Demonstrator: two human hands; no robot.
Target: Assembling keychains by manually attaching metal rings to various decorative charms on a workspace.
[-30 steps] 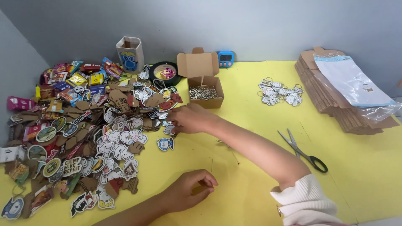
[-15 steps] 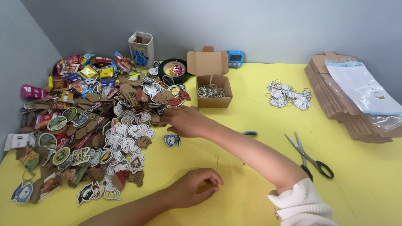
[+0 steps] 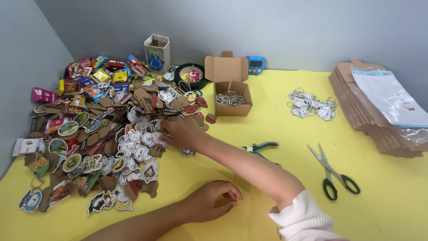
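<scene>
Two hands: at work on the yellow tabletop (image 3: 392, 196).
Left hand (image 3: 213, 201): nearest, curled, pinching a small brown piece, kind unclear.
Right hand (image 3: 180, 131): farther, fingers bent onto the heap of printed cardboard charms (image 3: 111, 134), lying left.
Open brown cardboard box of metal rings (image 3: 232, 99): beyond, right.

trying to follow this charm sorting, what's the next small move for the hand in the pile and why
Probably close the right hand on one of the white charms under its fingers and lift it clear. The hand lies flat on the pile edge with nothing visibly gripped, while the left hand waits curled on the yellow table.
</scene>
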